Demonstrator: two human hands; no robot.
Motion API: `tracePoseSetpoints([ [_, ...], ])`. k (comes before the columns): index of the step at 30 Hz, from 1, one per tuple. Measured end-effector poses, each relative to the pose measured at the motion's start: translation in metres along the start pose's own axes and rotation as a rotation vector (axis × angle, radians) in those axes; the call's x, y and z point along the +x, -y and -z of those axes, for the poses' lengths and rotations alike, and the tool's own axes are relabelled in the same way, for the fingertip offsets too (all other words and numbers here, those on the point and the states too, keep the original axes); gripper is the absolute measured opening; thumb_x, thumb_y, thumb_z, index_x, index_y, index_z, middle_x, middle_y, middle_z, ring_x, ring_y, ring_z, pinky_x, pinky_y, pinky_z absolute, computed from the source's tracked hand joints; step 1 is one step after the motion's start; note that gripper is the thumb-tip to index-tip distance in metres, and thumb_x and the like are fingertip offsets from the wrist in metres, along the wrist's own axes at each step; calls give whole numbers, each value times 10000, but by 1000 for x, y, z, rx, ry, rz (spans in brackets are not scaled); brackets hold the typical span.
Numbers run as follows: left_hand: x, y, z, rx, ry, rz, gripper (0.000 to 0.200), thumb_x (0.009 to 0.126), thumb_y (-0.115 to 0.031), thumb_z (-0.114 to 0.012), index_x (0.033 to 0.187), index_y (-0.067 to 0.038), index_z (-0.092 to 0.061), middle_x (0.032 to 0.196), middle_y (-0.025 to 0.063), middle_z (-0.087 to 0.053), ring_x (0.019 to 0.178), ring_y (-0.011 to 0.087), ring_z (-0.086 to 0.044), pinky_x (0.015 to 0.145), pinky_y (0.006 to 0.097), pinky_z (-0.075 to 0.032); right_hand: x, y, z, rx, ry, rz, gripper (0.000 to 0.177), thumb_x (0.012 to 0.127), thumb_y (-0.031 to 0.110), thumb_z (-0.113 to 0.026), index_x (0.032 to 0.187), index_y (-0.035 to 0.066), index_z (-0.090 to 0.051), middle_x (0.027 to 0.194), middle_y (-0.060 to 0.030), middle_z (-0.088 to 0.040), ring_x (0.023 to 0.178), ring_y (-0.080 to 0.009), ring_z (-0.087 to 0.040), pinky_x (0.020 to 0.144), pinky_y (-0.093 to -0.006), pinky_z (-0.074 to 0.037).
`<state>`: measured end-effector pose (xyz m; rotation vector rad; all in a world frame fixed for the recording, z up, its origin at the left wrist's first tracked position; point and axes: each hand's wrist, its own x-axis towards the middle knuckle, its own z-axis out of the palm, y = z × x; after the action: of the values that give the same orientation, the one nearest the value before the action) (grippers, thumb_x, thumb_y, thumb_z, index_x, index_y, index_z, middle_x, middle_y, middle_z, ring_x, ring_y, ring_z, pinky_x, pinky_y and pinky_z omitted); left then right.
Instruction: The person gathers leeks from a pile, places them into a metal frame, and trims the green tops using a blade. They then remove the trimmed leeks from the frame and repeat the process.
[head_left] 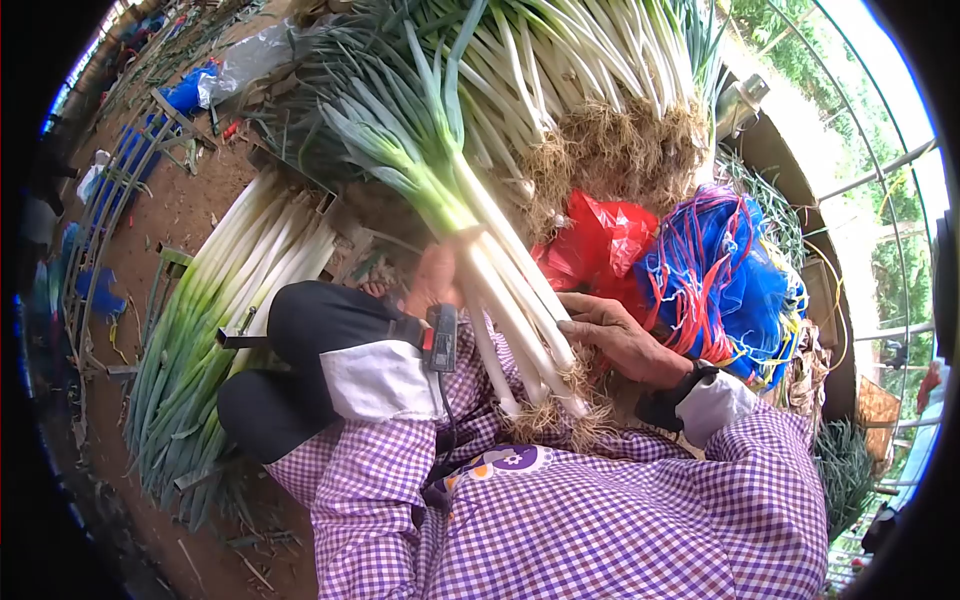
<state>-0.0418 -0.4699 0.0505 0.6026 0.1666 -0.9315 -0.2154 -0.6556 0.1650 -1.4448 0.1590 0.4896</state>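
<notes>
A small bunch of leeks (500, 290) lies slanted over my lap, green leaves up and away, stringy roots near my checked clothing. My left hand (435, 279) is round the stalks at mid-length, its fingers partly blurred and hidden by them. On the other side, my right hand (628, 338) pinches the outermost white stalk above the roots, its thumb in front and fingertips partly behind. Just beyond this hand are a red plastic bag (600, 235) and a blue net bundle (720, 265) with red and yellow strings.
A large pile of leeks (600, 60) lies ahead, roots toward me. More leeks (215, 330) rest on a metal frame at my left, beside my dark-covered knees. Brown ground (165, 215) carries leaf scraps and clear plastic (250, 65). Metal hoops and rails stand at the right.
</notes>
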Motion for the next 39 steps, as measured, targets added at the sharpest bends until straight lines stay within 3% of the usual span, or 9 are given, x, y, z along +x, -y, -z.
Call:
tracePoseSetpoints([
  [4,5,3,8,12,23,-9,504,864,-125,-750,1299,20,-539,1131,167,-681,1030,296,-680,958,438,-553,6,-14,-1,-11,7,-39,472,1057,226,-522,1430,-62,-490,1381,-106,-594,1268,-153,-531,1101,-307,-391],
  [8,4,4,5,21,-25,-37,517,863,-106,-736,1314,35,-526,1121,175,-685,1029,299,-679,961,433,-550,7,-26,5,-66,-34,-88,505,1061,299,-522,1425,-51,-507,1240,-61,-649,1108,-96,-562,987,-279,-451],
  [11,3,3,2,9,86,1,509,857,-103,-740,1302,42,-539,1112,171,-686,1022,298,-678,960,426,-548,4,-20,6,-69,-13,-142,491,1068,304,-508,1403,-53,-528,1208,-55,-655,1078,-89,-563,963,-274,-460],
  [16,3,8,-3,50,-52,-60,453,843,-85,-743,1243,53,-581,1091,166,-688,1007,294,-680,941,429,-556,4,0,7,-163,41,-126,470,1069,298,-515,1396,-38,-541,1237,-56,-664,1101,-85,-586,952,-266,-481],
  [22,9,11,5,96,-119,-34,418,825,-74,-748,1193,68,-608,1072,170,-691,959,288,-692,900,439,-574,16,5,30,-382,189,-336,483,1074,337,-489,1408,-8,-543,1230,-48,-667,1093,-85,-604,946,-275,-498],
  [26,17,15,12,126,-117,-52,408,823,-72,-746,1182,69,-612,1021,169,-700,906,282,-704,866,434,-587,32,12,18,2,-84,-307,468,1060,335,-532,1379,-6,-558,1126,-33,-699,995,-95,-653,897,-289,-533],
  [29,12,12,4,107,-98,-29,401,827,-72,-741,1179,67,-610,997,166,-704,882,281,-708,855,433,-593,59,-18,22,32,-172,-307,453,1048,324,-563,1333,-28,-584,1117,-48,-703,952,-86,-662,847,-281,-547],
  [34,17,14,12,86,-66,-27,403,829,-79,-744,1179,63,-603,1010,168,-704,887,282,-709,859,429,-597,62,-29,15,-65,-240,-181,431,1040,351,-568,1189,-38,-677,862,-19,-676,707,-74,-600,610,-261,-490],
  [39,16,12,11,82,-55,2,409,832,-89,-748,1180,63,-597,1035,172,-698,912,279,-707,874,424,-594,45,-22,18,-151,-212,-220,413,1038,332,-582,1196,-38,-676,937,-44,-716,784,-72,-646,703,-260,-534],
])
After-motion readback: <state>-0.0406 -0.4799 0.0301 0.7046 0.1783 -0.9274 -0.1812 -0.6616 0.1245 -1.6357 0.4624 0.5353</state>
